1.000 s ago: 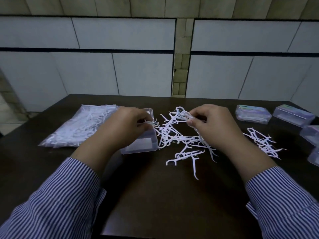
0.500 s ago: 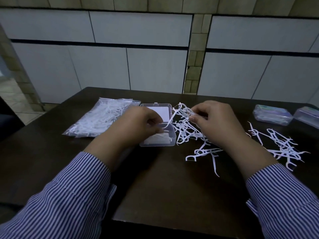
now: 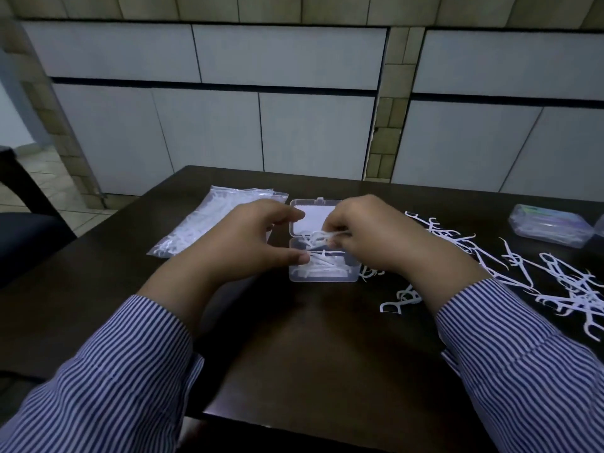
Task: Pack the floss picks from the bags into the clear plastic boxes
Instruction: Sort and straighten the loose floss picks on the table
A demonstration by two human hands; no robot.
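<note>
A clear plastic box stands open at the table's middle, lid folded back, several white floss picks lying inside. My right hand pinches a small bunch of floss picks just above the box. My left hand curls around the box's left side, thumb at the near left wall and fingers over the lid edge. A clear bag of floss picks lies left of the box. Loose floss picks are scattered on the table to the right.
The dark table has a closed, filled clear box at the far right and another cut off by the frame edge. A dark chair stands off the table's left side. A tiled wall rises behind.
My right hand has carried picks from the loose pile leftward to over the open box. The camera has swung left, so the boxes on the right have slid toward the frame edge.
</note>
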